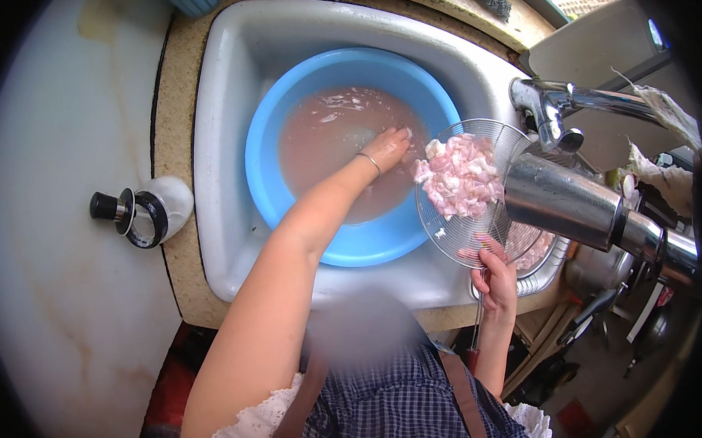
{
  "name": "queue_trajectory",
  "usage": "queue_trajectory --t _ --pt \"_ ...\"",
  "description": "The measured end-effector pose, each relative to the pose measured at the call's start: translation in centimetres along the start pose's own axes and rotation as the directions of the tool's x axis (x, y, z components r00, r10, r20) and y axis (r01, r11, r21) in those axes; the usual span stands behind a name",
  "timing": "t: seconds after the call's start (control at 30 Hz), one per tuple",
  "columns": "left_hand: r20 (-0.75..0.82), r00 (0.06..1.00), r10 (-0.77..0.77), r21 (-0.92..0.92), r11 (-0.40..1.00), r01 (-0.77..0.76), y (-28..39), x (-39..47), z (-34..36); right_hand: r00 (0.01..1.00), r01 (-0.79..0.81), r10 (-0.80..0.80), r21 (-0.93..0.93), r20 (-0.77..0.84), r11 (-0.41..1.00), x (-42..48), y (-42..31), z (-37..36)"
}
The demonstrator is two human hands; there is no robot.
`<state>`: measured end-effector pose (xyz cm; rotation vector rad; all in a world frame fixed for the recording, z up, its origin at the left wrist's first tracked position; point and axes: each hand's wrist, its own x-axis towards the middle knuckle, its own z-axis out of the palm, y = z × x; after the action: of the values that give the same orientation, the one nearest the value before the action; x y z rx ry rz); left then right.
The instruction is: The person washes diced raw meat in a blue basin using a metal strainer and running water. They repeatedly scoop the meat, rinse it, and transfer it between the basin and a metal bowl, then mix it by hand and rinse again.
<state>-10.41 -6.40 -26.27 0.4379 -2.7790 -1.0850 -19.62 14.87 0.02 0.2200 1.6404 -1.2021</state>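
My right hand (494, 277) grips the handle of a round wire-mesh strainer (449, 244) near its rim. A heap of raw, pale pink meat pieces (461, 176) sits in the mesh. The strainer overlaps the right rim of a light blue plastic basin (364, 248). Cloudy pinkish water (324, 144) fills much of that basin. My left hand (390, 148), with a thin bangle at the wrist, is at the water's surface with its fingers curled and partly under. Whether it holds anything is hidden.
The basin stands in a white sink (231, 165). A chrome faucet (549, 113) and a wide metal cylinder (561, 195) jut in from the right. More meat (531, 246) lies beyond the strainer. A clear pump bottle (168, 209) stands on the left counter edge.
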Motion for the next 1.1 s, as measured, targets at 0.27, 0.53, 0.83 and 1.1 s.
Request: queue_trajectory --t 0.27,0.53,0.83,1.1 --pt "0.431 0.891 -0.144 0.048 0.989 0.137 5.1 -11.5 -3.1 1.0 -0.02 0.021 0.026 -0.003 0.999 0.1 0.4 0.3" --pt "-0.321 0.936 -0.143 -0.094 0.988 0.119 14.8 -10.0 -15.1 0.99 -0.126 0.13 -0.07 0.056 0.99 1.4 3.7 3.0" --pt "-0.507 0.79 -0.344 -0.026 0.923 0.385 6.5 -7.1 -12.9 0.991 -0.12 0.118 0.038 0.061 0.992 -0.1 3.7 1.3" --pt "0.024 0.966 -0.257 -0.026 0.966 0.257 -1.2 -3.2 -5.1 0.997 -0.076 0.075 0.06 0.006 0.995 -2.2 3.1 -0.6"
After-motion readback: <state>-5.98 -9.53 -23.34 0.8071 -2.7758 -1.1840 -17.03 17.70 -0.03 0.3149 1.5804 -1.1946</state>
